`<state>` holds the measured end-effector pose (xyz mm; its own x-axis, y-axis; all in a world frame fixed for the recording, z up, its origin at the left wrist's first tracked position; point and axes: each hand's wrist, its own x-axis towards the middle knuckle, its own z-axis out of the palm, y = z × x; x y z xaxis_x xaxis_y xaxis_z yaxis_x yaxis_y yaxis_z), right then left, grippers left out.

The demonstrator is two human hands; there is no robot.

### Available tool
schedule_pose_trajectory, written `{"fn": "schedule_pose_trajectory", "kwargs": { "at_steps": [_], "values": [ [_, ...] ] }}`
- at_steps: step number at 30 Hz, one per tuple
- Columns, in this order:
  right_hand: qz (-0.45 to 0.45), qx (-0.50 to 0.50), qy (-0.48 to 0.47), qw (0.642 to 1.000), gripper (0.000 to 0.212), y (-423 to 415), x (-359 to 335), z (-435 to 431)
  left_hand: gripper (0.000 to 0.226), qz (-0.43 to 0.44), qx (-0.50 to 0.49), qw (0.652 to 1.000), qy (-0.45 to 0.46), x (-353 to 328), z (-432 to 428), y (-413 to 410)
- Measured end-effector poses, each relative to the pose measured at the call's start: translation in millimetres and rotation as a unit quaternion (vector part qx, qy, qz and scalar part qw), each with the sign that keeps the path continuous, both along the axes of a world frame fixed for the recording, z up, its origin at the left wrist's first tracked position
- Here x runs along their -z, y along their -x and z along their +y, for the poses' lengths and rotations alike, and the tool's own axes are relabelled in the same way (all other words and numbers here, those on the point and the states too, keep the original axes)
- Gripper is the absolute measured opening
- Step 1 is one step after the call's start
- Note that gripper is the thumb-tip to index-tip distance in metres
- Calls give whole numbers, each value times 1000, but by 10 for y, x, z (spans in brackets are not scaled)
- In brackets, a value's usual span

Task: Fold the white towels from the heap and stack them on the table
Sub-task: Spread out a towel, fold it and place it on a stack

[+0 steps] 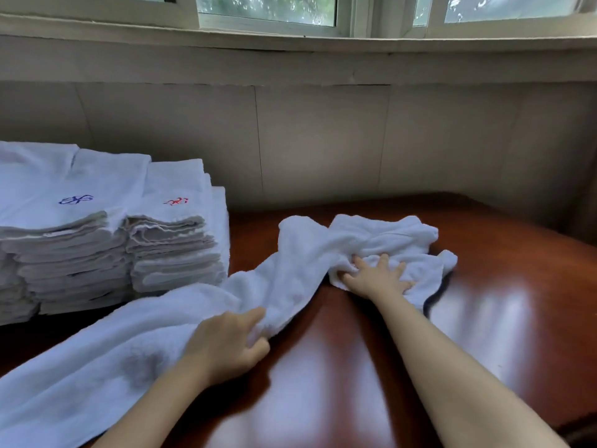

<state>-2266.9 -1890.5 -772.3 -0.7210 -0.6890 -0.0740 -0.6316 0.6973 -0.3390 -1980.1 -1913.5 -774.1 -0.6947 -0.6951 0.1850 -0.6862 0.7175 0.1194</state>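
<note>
A long white towel (181, 321) lies crumpled across the dark red wooden table (504, 305), running from the lower left up to a bunched end at the middle right. My left hand (231, 339) grips the towel's edge near its middle, fingers curled into the cloth. My right hand (376, 274) lies on the bunched far end with fingers spread, its thumb tucked into a fold. Stacks of folded white towels (106, 240) stand at the left, one marked in blue, one in red.
A tiled wall (323, 140) runs behind the table, with a sill and windows above. The table's polished top shows bare wood to the right of the towel and between my forearms. The folded stacks reach the left edge of view.
</note>
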Motion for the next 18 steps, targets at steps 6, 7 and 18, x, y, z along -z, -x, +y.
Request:
{"fn": "schedule_pose_trajectory", "kwargs": {
  "at_steps": [6,7,18],
  "values": [
    [20,-33,-27,999,57,163,-34,110,34,-41,-25,999,1,28,-7,-277],
    [18,-46,-32,998,56,154,-33,179,35,-33,-30,999,6,35,9,-272],
    [97,-276,-7,956,69,-1105,-11,828,13,18,31,995,-92,-46,515,-456]
  ]
}}
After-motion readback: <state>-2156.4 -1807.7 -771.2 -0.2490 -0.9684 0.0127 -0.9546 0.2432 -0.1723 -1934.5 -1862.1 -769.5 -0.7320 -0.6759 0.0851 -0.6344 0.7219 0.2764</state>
